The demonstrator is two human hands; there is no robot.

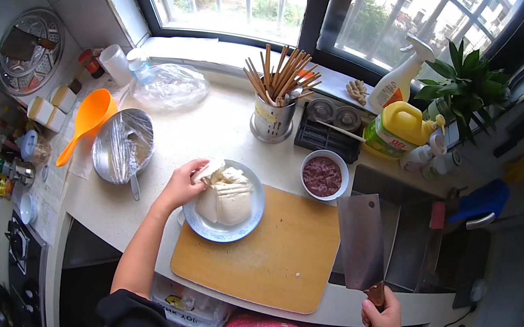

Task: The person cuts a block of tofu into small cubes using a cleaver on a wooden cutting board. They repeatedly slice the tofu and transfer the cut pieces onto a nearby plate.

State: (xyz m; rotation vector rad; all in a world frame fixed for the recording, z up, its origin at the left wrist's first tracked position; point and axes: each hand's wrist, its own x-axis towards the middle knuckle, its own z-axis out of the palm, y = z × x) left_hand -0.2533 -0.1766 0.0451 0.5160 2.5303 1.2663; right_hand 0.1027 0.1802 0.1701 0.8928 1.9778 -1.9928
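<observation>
Fingers (pixel 198 174) of the left hand (pixel 183 187) close on a slab of white tofu (pixel 209 170) at the near rim of a pale blue plate (pixel 207 227), lifting one piece off the heap of tofu blocks (pixel 229 196) beneath it; how many blocks lie there cannot be counted. Right of those fingers, the plate sits partly on one wooden cutting board (pixel 270 252), which overhangs the pale worktop (pixel 215 130), apparently so the tofu can go straight from dish to board. Far to the right, the right hand (pixel 383 320) is wrapped around the handle of a single broad cleaver (pixel 361 240), blade held upright and clear of the board, seemingly kept out of the way. Beyond the plate stands one small bowl of minced meat (pixel 323 176), within easy reach. Farther back are one steel holder of chopsticks (pixel 274 109), one film-covered metal bowl (pixel 123 146) and one orange ladle (pixel 88 120). One yellow bottle (pixel 401 126) stands by the sink.
</observation>
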